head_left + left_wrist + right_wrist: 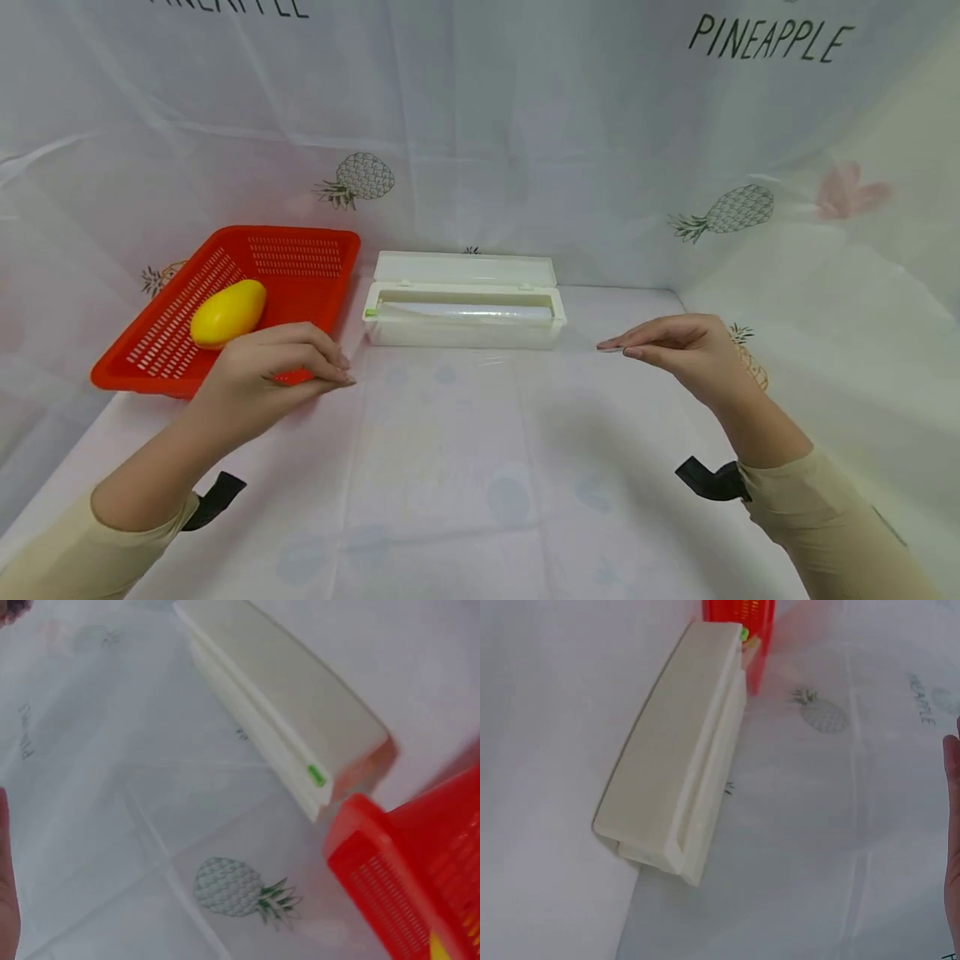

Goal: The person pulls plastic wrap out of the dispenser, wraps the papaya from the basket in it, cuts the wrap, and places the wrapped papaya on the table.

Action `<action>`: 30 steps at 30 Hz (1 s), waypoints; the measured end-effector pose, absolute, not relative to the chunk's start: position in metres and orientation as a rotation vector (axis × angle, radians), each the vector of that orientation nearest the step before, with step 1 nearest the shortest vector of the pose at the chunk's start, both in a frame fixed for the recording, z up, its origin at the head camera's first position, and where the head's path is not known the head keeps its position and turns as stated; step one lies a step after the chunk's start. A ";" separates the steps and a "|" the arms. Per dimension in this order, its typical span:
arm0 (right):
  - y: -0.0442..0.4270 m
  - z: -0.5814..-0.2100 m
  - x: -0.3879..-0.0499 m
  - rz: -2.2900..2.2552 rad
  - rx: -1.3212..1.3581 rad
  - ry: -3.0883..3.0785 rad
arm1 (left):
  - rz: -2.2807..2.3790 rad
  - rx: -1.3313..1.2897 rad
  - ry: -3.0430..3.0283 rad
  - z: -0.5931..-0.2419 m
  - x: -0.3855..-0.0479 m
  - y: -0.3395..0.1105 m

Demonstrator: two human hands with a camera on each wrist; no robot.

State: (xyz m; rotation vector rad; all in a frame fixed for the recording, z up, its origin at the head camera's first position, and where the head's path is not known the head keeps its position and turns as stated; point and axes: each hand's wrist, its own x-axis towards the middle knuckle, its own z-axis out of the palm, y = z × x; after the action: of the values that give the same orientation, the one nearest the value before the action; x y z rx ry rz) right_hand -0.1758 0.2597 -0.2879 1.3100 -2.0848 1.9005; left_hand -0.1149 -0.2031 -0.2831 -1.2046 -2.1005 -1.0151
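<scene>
A white cling film dispenser box [461,335] stands at the back of the table with its lid [465,268] up. Inside lies a roll of cling film [480,312]. A clear sheet of cling film [491,362], faint apart from a few glints, stretches in front of the box between the hands. My left hand [273,371], beside the red basket, pinches the sheet's left side between thumb and fingers. On the right, my right hand [682,348] pinches a thin clear edge of it. Only slivers of the hands show in the wrist views.
Left of the box sits a red plastic basket [225,235] with a yellow mango-shaped fruit [228,313] in it. A pale cloth [450,500] covers the table, and a pineapple-print sheet [525,167] hangs behind the box.
</scene>
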 end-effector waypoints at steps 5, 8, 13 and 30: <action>0.266 -0.302 -0.173 1.974 1.468 -2.051 | -1.166 -1.334 -2.227 -0.296 -0.109 -0.206; 0.269 -0.310 -0.172 2.005 1.556 -2.065 | -1.170 -1.398 -2.273 -0.304 -0.108 -0.205; 0.270 -0.323 -0.169 2.061 1.633 -2.153 | -1.188 -1.522 -2.301 -0.315 -0.105 -0.203; 0.258 -0.385 -0.157 2.097 1.456 -2.636 | -1.272 -1.562 -2.714 -0.366 -0.107 -0.201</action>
State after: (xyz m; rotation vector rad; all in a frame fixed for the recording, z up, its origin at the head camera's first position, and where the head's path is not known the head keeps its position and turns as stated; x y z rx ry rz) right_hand -0.1573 0.2582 -0.3846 1.4564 -2.6359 2.0971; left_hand -0.1074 -0.2010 -0.3663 -1.5623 -2.7138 -1.2725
